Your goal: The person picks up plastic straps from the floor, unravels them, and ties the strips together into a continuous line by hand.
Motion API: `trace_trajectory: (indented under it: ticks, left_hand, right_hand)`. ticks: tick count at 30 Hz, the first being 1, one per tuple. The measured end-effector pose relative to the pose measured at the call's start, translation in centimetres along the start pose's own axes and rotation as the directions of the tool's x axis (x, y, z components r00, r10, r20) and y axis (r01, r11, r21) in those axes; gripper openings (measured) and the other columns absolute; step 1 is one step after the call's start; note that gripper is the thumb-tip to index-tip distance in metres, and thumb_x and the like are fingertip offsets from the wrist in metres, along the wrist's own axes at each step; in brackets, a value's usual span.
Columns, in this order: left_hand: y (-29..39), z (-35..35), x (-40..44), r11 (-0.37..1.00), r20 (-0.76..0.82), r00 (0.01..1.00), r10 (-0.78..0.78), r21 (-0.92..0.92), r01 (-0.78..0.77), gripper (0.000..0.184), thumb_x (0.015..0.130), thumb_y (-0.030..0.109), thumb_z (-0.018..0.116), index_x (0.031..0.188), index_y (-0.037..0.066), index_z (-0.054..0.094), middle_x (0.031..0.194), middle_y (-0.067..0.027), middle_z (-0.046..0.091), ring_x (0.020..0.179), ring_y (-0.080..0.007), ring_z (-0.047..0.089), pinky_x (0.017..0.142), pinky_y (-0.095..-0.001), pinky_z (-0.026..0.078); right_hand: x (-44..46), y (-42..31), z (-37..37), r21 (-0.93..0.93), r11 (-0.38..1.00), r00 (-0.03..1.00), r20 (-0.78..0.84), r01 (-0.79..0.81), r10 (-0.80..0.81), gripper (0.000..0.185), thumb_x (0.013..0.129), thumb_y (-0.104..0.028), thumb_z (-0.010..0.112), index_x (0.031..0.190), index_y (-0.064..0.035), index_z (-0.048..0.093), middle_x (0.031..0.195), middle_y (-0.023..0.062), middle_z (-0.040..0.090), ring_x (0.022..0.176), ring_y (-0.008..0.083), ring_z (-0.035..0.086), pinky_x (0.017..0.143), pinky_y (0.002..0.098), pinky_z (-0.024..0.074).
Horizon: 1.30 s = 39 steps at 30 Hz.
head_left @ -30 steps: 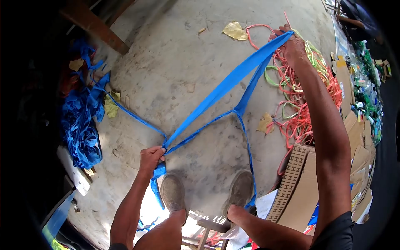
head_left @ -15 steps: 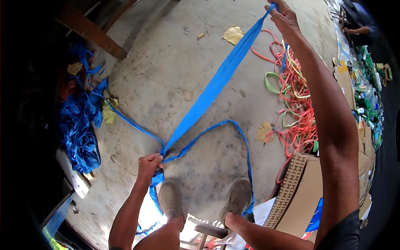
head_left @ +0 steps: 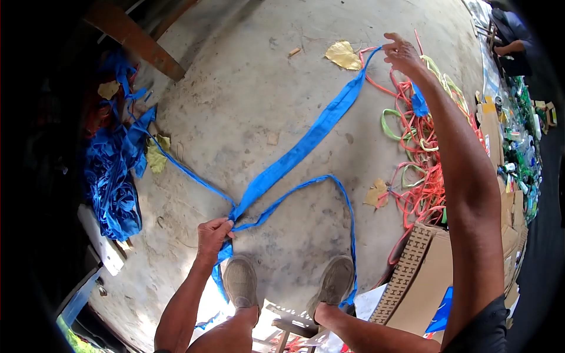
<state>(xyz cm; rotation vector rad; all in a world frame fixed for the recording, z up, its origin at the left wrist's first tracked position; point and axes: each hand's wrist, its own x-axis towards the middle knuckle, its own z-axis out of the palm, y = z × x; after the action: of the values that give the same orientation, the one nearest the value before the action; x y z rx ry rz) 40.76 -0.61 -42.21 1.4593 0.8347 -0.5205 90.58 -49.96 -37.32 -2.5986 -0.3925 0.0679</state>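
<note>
A long blue fabric strip runs between my two hands, bowed and a little slack. My left hand pinches it near my left shoe, where several blue lengths meet. From that spot one thin length leads left to a heap of blue fabric, and another loops right and down past my right shoe. At the far end, the fingertips of my right hand are at the strip's narrow tip, some fingers loosely spread. Close to that hand lies a tangle of red and green cords with a blue piece among them.
Dry leaves lie on the concrete floor. Wooden legs stand at upper left. Cardboard sits by my right leg, with plastic bottles along the right. Another person's arm shows at upper right.
My right hand has come down and slightly nearer, and its fingers look looser. The blue strip has gone from taut to bowed. My left hand has barely moved.
</note>
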Motion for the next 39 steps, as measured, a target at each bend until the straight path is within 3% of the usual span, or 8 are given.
trace_trajectory:
  ticks: [5,8,14,20,24,29,33,39]
  left_hand:
    - [-0.8,-0.1,0.2,1.0,-0.005,1.0,-0.002,-0.019,0.002,0.018,0.093,0.014,0.074,0.103,0.0,0.077,0.069,-0.0004,0.069,0.054,-0.002,0.046,0.05,-0.021,0.033]
    - [0.3,0.1,-0.4,1.0,-0.002,1.0,-0.016,-0.002,0.016,0.017,0.093,0.014,0.074,0.103,0.0,0.077,0.07,-0.0004,0.069,0.053,-0.002,0.045,0.049,-0.0211,0.032]
    - [-0.1,0.0,0.0,1.0,0.004,1.0,0.006,0.024,-0.006,0.017,0.093,0.014,0.074,0.103,0.001,0.078,0.07,-0.0005,0.07,0.051,-0.0014,0.043,0.047,-0.0208,0.03]
    - [1.3,0.2,-0.7,0.999,-0.001,0.999,-0.038,0.038,0.038,0.018,0.094,0.016,0.072,0.099,0.0,0.079,0.07,-0.0003,0.069,0.057,-0.0015,0.046,0.052,-0.0202,0.035]
    - [1.2,0.3,-0.7,0.998,0.001,0.998,-0.062,-0.028,0.062,0.018,0.095,0.017,0.071,0.099,0.001,0.078,0.07,0.0001,0.069,0.053,-0.0007,0.043,0.049,-0.0197,0.031]
    - [0.9,0.9,-0.6,0.994,-0.049,0.996,-0.078,-0.082,0.074,0.018,0.096,0.018,0.071,0.099,0.001,0.077,0.07,0.0,0.068,0.051,-0.0009,0.041,0.046,-0.0203,0.03]
    - [0.8,0.9,-0.4,0.991,-0.057,0.993,-0.104,-0.095,0.099,0.021,0.096,0.02,0.071,0.099,0.001,0.076,0.071,-0.0016,0.069,0.049,-0.0016,0.04,0.044,-0.0211,0.029]
    - [0.9,1.1,-0.3,0.986,-0.072,0.99,-0.123,-0.122,0.114,0.02,0.095,0.018,0.072,0.104,0.0,0.074,0.071,-0.0038,0.069,0.045,-0.0013,0.037,0.041,-0.0213,0.025]
  right_hand:
    - [-4.2,0.4,2.7,-0.101,0.977,0.982,-0.019,-0.19,0.189,0.045,0.089,-0.009,0.052,0.132,-0.0104,0.063,0.109,0.027,0.071,0.099,0.0406,0.071,0.085,0.0475,0.0557]
    - [-6.1,1.6,4.7,-0.147,0.971,0.982,-0.018,-0.187,0.186,0.053,0.087,0.002,0.052,0.139,-0.009,0.058,0.086,0.0119,0.07,0.073,0.0173,0.065,0.061,0.0348,0.0508]
    - [-9.5,0.0,7.3,-0.259,0.897,0.923,0.042,-0.359,0.382,0.055,0.087,-0.007,0.056,0.142,-0.0177,0.059,0.125,0.0253,0.064,0.123,0.0402,0.062,0.107,0.0466,0.0476]
    - [-7.2,0.8,6.9,-0.324,0.936,0.991,-0.049,-0.135,0.126,0.025,0.082,-0.008,0.058,0.095,-0.0048,0.079,0.093,0.027,0.072,0.094,0.0423,0.072,0.087,0.0481,0.0559]
    - [-0.8,-0.6,4.7,0.121,0.986,0.967,-0.211,-0.119,0.143,0.047,0.089,-0.014,0.059,0.135,-0.0086,0.067,0.116,0.016,0.073,0.096,0.0267,0.072,0.085,0.0359,0.0585]
    - [1.5,-7.0,2.6,0.476,0.868,0.99,0.054,-0.14,0.13,0.047,0.093,-0.013,0.06,0.14,-0.0088,0.062,0.136,0.0159,0.064,0.116,0.0279,0.066,0.089,0.037,0.0581]
    - [1.0,-2.5,7.2,-0.348,0.936,0.999,-0.023,-0.048,0.042,0.034,0.094,-0.017,0.064,0.126,-0.0056,0.065,0.132,0.0223,0.064,0.115,0.0372,0.065,0.091,0.0467,0.0548]
    - [-13.0,-10.0,11.1,0.017,0.986,0.963,-0.217,0.169,-0.161,0.018,0.092,-0.014,0.068,0.106,-0.0041,0.065,0.085,0.0184,0.069,0.076,0.0363,0.069,0.067,0.0448,0.0543]
